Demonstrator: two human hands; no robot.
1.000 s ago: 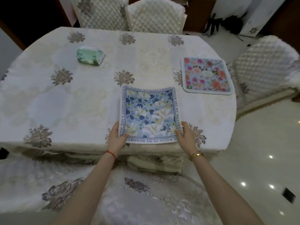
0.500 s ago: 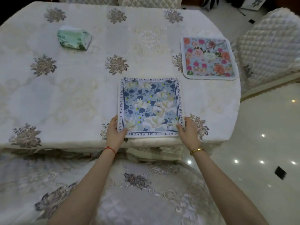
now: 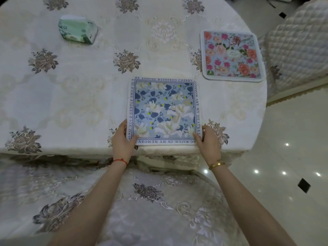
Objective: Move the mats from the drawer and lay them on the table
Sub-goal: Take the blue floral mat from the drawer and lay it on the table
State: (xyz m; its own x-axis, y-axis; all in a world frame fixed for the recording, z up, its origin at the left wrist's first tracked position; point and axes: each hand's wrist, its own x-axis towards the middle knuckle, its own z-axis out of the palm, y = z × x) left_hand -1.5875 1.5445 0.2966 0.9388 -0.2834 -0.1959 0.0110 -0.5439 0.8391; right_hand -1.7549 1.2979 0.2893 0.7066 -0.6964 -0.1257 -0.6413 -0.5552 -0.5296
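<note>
A square blue floral mat (image 3: 164, 110) with a lettered border lies flat near the front edge of the table (image 3: 79, 96). My left hand (image 3: 122, 141) pinches its near left corner, thumb on top. My right hand (image 3: 208, 141) pinches the near right corner the same way. A second mat (image 3: 231, 55), pink and orange roses with a pale rim, lies flat at the table's right side. The drawer is not in view.
A green tissue pack (image 3: 78, 30) sits at the back left of the table. A quilted chair (image 3: 294, 48) stands close to the table's right edge. Another cloth-covered chair back (image 3: 150, 201) is right below my arms. Glossy floor (image 3: 284, 157) lies to the right.
The view has tilted down and closer. Both hands stay on the blue mat's near corners, and the mat sits flat slightly nearer the table's front edge.
</note>
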